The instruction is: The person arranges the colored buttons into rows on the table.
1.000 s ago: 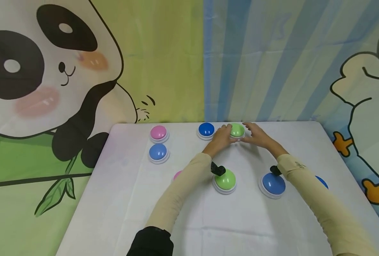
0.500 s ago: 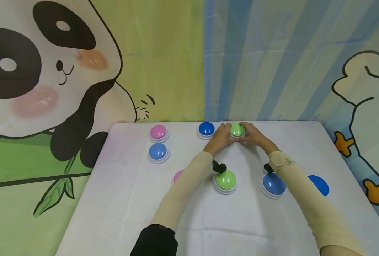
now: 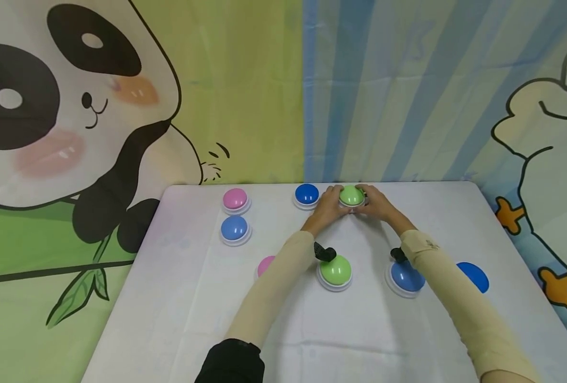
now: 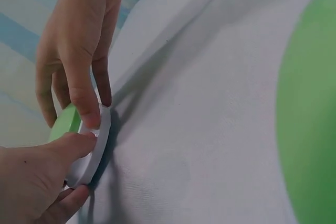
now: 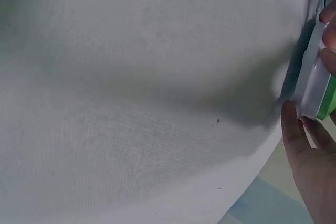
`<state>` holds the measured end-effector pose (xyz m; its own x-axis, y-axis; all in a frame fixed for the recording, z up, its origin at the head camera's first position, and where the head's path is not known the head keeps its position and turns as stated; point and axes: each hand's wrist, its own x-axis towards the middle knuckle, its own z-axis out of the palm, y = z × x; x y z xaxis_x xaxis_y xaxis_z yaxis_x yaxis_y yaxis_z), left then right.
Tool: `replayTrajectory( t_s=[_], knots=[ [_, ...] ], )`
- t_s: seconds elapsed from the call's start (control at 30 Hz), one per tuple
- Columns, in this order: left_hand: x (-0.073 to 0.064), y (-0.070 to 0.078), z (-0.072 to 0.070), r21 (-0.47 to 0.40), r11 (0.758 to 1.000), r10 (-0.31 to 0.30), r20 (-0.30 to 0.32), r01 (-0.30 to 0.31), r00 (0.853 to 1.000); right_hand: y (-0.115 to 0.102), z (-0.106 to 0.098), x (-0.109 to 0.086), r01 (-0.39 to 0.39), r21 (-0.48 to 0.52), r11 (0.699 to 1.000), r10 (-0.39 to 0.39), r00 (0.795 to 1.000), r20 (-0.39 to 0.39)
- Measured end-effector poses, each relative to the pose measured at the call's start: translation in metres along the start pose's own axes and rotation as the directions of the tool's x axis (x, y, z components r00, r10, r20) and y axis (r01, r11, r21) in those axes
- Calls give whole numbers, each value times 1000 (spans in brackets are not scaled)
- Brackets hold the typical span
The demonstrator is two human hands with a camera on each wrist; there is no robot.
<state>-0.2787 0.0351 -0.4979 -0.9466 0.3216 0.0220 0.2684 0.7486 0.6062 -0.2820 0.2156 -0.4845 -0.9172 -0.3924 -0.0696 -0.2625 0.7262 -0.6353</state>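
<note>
A green dome push button (image 3: pixel 351 195) on a white round base is held between both hands near the far table edge. My left hand (image 3: pixel 328 209) grips its left side; in the left wrist view the left thumb (image 4: pixel 79 144) presses the white base, with other fingers below. From the right, my right hand (image 3: pixel 378 205) grips the opposite side, its fingers over the dome and thumb at the base. The right wrist view shows the white base (image 5: pixel 312 82) between the fingertips of both hands, a dark shadow along its underside. Left of the hands stands a blue button (image 3: pixel 307 194).
A second green button (image 3: pixel 336 270) and a blue button (image 3: pixel 408 275) stand nearer on the white table (image 3: pixel 168 298). Another blue button (image 3: pixel 473 276) and a pink one (image 3: pixel 265 265) are partly behind the sleeves. At far left are a pink (image 3: pixel 235 199) and a blue button (image 3: pixel 234 228).
My right hand has moved left, from beside the green button onto its base and dome. The left hand keeps its place at the button's left side.
</note>
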Motion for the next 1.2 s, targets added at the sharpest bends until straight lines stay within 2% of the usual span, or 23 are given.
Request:
replayTrajectory(
  t_s=[0.17,0.37,0.5,0.7,0.97,1.2],
  knots=[
    [0,4,-7,-16,1000,21,-24,-22,999,-7,-6,-5,20,14,1000,-19,999,-43],
    [-3,6,-19,-85,996,40,-4,-40,999,-13,-11,-9,60,27,998,-58,995,-82],
    [-11,3,-32,-117,991,59,1,-59,998,-20,-10,-15,110,56,992,-103,987,-122],
    [-27,2,-50,-154,980,124,-40,-128,992,-34,-7,-25,147,103,984,-126,975,-185],
    [-46,1,-62,-167,970,165,-89,-178,982,-53,-1,-45,172,170,970,-124,958,-260],
    [-62,7,-69,-152,962,214,-96,-227,972,-67,2,-67,149,181,972,-97,958,-269]
  ],
)
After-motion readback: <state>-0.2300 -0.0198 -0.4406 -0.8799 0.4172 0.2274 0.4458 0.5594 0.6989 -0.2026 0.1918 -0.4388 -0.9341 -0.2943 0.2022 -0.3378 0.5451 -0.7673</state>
